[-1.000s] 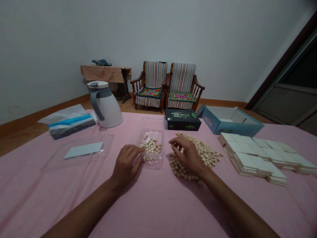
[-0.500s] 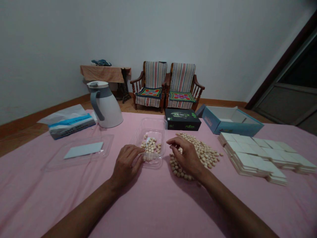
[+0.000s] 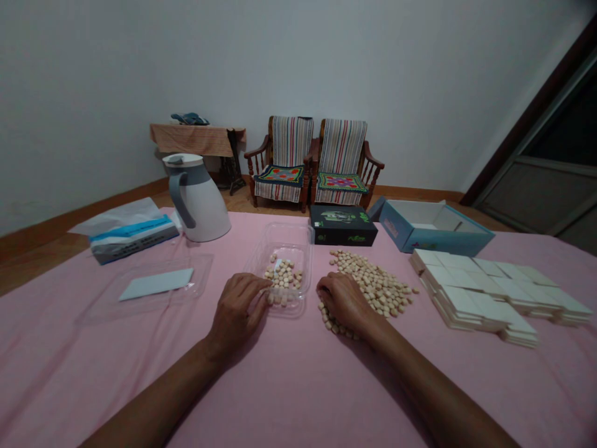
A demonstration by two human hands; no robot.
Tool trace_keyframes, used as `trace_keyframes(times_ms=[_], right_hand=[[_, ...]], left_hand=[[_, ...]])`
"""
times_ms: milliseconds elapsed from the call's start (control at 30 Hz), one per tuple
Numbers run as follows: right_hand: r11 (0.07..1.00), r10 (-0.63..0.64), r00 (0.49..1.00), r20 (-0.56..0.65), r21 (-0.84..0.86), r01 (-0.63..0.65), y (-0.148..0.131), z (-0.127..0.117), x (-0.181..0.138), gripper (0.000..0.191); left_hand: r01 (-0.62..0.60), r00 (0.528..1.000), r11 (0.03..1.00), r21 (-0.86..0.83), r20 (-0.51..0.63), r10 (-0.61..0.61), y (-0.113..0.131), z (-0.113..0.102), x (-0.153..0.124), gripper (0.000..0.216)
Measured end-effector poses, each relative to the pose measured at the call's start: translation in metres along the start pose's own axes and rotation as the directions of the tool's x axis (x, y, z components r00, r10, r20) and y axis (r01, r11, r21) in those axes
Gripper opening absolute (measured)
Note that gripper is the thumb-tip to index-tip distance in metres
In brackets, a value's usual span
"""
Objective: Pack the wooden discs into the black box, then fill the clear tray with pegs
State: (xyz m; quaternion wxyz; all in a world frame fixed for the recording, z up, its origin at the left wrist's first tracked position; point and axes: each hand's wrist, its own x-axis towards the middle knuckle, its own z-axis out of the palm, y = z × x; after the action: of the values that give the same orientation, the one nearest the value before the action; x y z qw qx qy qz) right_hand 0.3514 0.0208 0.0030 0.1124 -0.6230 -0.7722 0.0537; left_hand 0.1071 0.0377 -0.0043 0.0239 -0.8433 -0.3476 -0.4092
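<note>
My left hand (image 3: 241, 306) grips the near left edge of a clear plastic container (image 3: 305, 274) between thumb and fingers. Inside it lie several small, round, pale wooden pieces (image 3: 285, 279), and its hinged lid stands open at the back. To the right a loose pile of the same wooden pieces (image 3: 383, 287) spreads over the cloth. My right hand (image 3: 346, 303) is at the pile's left side, its fingers curled together and pointing down. The fingertips are hidden, so whatever they pinch does not show.
Stacks of square wooden tiles (image 3: 485, 289) stand at right, before a blue open box (image 3: 443, 239). A black box (image 3: 344, 226) lies behind the pile. At left are a white jug (image 3: 205, 205), a tissue pack (image 3: 133, 236) and a clear lid (image 3: 203, 274) with a white card.
My right hand has lowered onto the pile, and its fingers, apart before, have drawn together. My left hand has stayed at the container's edge.
</note>
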Motion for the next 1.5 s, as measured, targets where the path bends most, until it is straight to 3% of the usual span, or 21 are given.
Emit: trace_keyframes(times_ms=[333, 467, 533, 667, 800, 1033, 1300, 1400, 1500], right_hand=[[0.998, 0.064, 0.995, -0.082, 0.026, -0.062, -0.007, 0.012, 0.0, 0.014], [0.989, 0.066, 0.98, -0.189, 0.142, -0.039, -0.001, 0.015, 0.001, 0.011], [0.967, 0.071, 0.952, -0.299, 0.255, 0.007, 0.001, 0.012, 0.002, 0.011], [0.871, 0.032, 0.863, -0.504, 0.438, 0.223, -0.006, -0.002, 0.002, 0.013], [0.788, -0.048, 0.818, -0.573, 0.482, 0.384, -0.023, -0.014, -0.003, 0.015], [0.739, -0.075, 0.817, -0.572, 0.518, 0.431, -0.027, -0.016, -0.005, 0.018], [0.832, -0.023, 0.835, -0.549, 0.452, 0.32, -0.008, -0.015, 0.0, 0.019], [0.915, -0.071, 0.914, -0.399, 0.339, 0.219, 0.005, -0.015, 0.001, 0.02], [0.982, -0.075, 0.988, -0.137, 0.162, 0.097, 0.013, -0.014, 0.0, 0.021]], left_hand=[[-0.005, 1.0, 1.0, 0.009, -0.009, 0.005, -0.001, 0.001, -0.001, 0.012], [-0.013, 1.0, 1.0, 0.005, -0.016, 0.013, 0.0, -0.001, -0.001, 0.012], [-0.018, 1.0, 1.0, 0.005, -0.017, 0.018, 0.001, -0.002, 0.0, 0.012], [-0.024, 1.0, 1.0, 0.01, -0.015, 0.025, 0.0, 0.0, 0.001, 0.012], [-0.012, 1.0, 1.0, 0.013, -0.008, 0.012, -0.001, 0.001, 0.0, 0.012], [0.001, 1.0, 1.0, 0.007, 0.003, -0.001, -0.001, -0.001, -0.002, 0.012], [0.002, 1.0, 1.0, 0.004, -0.004, -0.002, 0.001, -0.001, -0.001, 0.012], [0.002, 1.0, 1.0, 0.006, 0.001, -0.002, 0.0, 0.0, -0.001, 0.012], [0.001, 1.0, 1.0, 0.008, 0.005, -0.001, -0.001, 0.001, -0.001, 0.012]])
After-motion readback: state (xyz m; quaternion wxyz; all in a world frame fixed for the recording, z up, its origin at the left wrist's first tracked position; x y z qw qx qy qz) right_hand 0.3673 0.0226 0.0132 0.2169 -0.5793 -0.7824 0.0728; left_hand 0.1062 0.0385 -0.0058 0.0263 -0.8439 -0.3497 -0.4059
